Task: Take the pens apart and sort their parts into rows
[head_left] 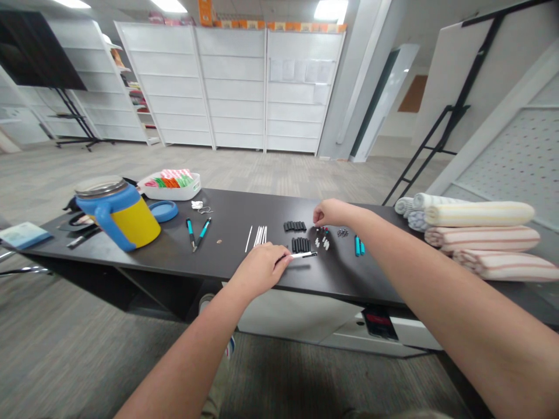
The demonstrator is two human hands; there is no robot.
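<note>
My left hand (261, 269) rests at the near edge of the dark table (236, 218), fingers closed round a thin white pen refill (303, 255) with a black tip. My right hand (332, 212) reaches farther in and pinches at a cluster of small pen parts (322, 240); what it grips is too small to name. Two rows of black pen grips (298, 234) lie between the hands. White refills (258, 235) lie left of them. Teal barrels (358, 245) lie to the right. Two assembled teal pens (196, 233) lie further left.
A yellow and blue jug (120, 216) with a blue lid (163, 210) beside it stands at the table's left. A white tray (172, 185) of coloured items sits behind it. Rolled towels (476, 235) are stacked at the right end. White shelving stands across the room.
</note>
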